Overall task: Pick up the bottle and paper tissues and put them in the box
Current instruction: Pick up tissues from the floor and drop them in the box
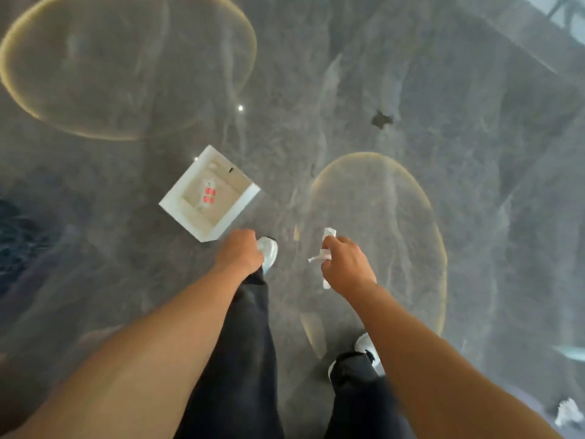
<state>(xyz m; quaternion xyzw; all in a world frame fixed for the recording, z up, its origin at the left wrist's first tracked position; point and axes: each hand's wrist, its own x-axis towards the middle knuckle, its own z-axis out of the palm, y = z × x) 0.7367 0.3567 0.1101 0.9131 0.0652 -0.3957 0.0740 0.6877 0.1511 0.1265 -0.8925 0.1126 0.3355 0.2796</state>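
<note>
A white open box (172, 202) stands on the grey floor ahead and to the left. Inside it lies a clear bottle (209, 190) with a red label. My right hand (346, 264) is closed around crumpled white paper tissues (326, 250), held in the air right of the box. My left hand (240, 253) hovers just below the box's near corner, fingers curled, with nothing visible in it. Another crumpled white tissue (568, 411) lies on the floor at the far lower right.
My legs in dark trousers (250, 359) and white shoes (269, 250) stand on glossy grey marble floor. A dark patch (381, 119) marks the floor further ahead. Oval light reflections show on the floor.
</note>
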